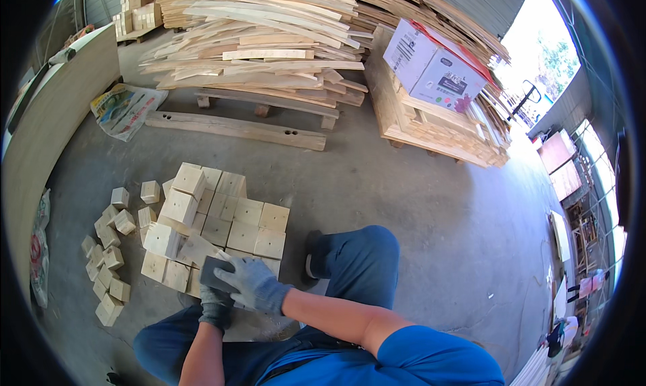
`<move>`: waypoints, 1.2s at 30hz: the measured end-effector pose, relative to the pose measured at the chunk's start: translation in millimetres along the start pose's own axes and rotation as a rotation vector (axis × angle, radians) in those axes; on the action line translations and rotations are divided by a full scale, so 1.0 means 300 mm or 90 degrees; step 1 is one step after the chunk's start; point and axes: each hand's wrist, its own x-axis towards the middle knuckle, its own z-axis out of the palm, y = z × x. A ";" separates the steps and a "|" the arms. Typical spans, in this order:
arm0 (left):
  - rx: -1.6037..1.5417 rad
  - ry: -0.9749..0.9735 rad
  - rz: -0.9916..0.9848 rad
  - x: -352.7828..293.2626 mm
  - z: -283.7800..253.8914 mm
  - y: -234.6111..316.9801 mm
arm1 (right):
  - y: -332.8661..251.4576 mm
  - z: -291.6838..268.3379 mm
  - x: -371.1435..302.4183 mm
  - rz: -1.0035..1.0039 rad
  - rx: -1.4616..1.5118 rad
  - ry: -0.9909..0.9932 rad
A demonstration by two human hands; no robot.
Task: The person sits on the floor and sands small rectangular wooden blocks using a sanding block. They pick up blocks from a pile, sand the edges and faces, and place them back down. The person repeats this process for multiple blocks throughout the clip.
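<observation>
Both my hands wear grey gloves and meet at the near edge of a cluster of pale wooden blocks (247,237). In my right hand (252,285) is a dark grey rectangular pad (217,273), with the fingers stretched across its top. Close beneath the pad, my left hand (215,306) is curled, and what it grips is hidden. Just beyond the pad lies a pale wooden piece (195,249). A few blocks, such as an upright block (179,207), stand higher along the cluster's left side.
Loose wooden blocks (108,275) lie scattered on the floor to the left. Beyond are a long beam (235,129), a plastic sack (124,110) and a pile of planks (269,43). At right, a white carton (437,66) sits on stacked boards (437,127). A tall panel (60,124) borders the left.
</observation>
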 end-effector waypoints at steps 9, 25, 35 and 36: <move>-0.132 -0.039 -0.057 -0.010 0.040 0.014 | -0.019 0.017 0.196 0.063 -0.010 -0.045; 0.361 -0.045 0.125 0.040 -0.120 0.016 | 0.036 -0.005 -0.097 -0.035 0.050 0.010; 0.278 -0.068 0.152 0.030 -0.076 -0.001 | 0.004 0.012 0.202 0.031 -0.008 -0.019; 0.220 -0.067 0.116 0.026 -0.068 -0.002 | 0.000 0.019 0.192 0.025 -0.012 -0.011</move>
